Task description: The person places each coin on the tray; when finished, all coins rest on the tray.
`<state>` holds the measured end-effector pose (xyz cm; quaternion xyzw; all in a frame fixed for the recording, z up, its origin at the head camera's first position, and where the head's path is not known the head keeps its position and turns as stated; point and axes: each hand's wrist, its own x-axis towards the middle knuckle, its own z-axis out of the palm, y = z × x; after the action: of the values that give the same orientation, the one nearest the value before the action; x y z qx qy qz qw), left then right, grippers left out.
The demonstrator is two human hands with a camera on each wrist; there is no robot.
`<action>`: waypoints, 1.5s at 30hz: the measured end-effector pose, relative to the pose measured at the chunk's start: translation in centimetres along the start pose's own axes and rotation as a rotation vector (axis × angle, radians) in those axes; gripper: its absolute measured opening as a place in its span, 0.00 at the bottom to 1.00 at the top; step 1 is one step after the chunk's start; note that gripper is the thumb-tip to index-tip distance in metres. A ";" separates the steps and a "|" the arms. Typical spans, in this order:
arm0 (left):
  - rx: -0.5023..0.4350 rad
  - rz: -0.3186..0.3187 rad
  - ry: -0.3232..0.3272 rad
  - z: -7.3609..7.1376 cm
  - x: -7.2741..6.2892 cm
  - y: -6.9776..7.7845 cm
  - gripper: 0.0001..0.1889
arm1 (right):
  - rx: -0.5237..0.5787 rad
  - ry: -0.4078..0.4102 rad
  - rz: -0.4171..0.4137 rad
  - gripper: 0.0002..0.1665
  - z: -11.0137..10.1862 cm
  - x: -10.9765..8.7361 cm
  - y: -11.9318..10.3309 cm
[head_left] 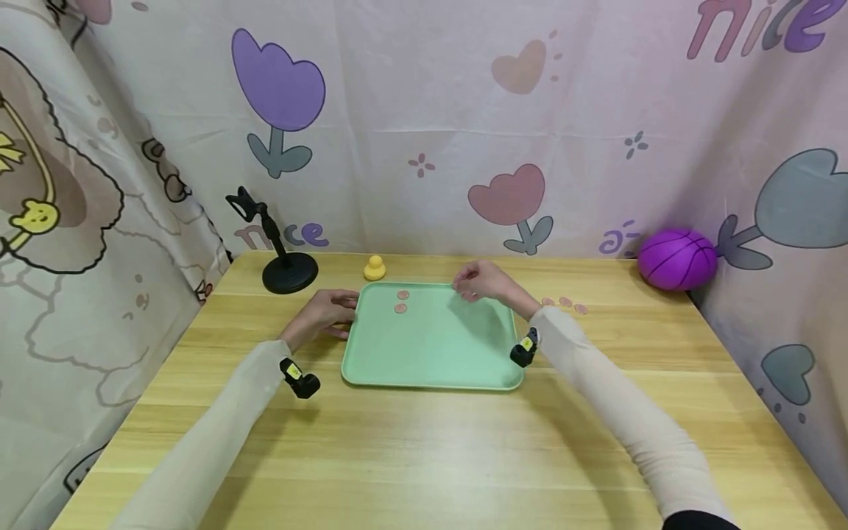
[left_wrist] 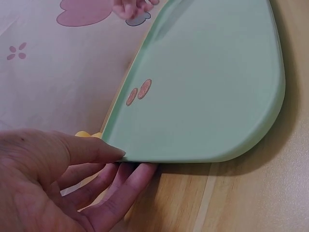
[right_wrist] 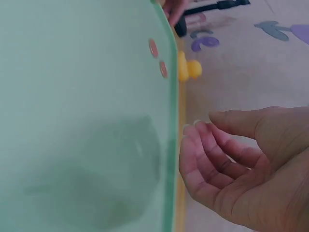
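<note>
A pale green tray (head_left: 430, 346) lies on the wooden table with two copper-coloured coins (head_left: 401, 301) near its far left corner. My left hand (head_left: 329, 313) holds the tray's left edge; in the left wrist view its thumb (left_wrist: 113, 153) rests at the rim while the other fingers reach below. Over the far right part of the tray is my right hand (head_left: 482, 281), its fingers curled in towards the thumb. In the right wrist view that hand (right_wrist: 241, 164) shows no object at its fingertips, and I cannot tell whether a coin is hidden there.
Three more coins (head_left: 565, 302) lie on the table right of the tray, beside my right forearm. Behind the tray stands a yellow rubber duck (head_left: 375, 269). A black clip stand (head_left: 289, 272) is at the back left, and a purple basketball (head_left: 678, 259) at the back right.
</note>
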<state>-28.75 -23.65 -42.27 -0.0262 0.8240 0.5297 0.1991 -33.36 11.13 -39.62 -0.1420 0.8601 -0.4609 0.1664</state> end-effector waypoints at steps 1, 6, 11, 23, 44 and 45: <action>0.001 0.000 0.002 0.0 0.0 -0.1 0.31 | -0.004 0.011 -0.008 0.12 -0.5 -0.3 0.2; 0.006 0.003 0.007 0.2 -0.1 -0.2 0.31 | -0.049 0.036 -0.048 0.13 -2.9 -1.9 2.2; 0.008 -0.005 0.017 0.2 -0.1 0.0 0.31 | -0.122 0.080 -0.074 0.12 -5.4 -3.3 4.8; 0.031 -0.003 0.015 0.1 0.0 0.7 0.30 | -0.321 0.236 -0.005 0.09 -10.7 -6.1 9.2; 0.046 -0.001 -0.002 0.2 -0.1 0.3 0.29 | -0.363 0.149 0.039 0.21 -13.3 -8.5 13.9; 0.045 -0.002 -0.001 0.2 -0.1 0.3 0.29 | -0.357 0.160 0.032 0.20 -13.2 -8.5 14.1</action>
<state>-28.70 -23.35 -42.02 -0.0223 0.8355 0.5111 0.2005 -32.51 31.91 -43.26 -0.1184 0.9408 -0.3081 0.0770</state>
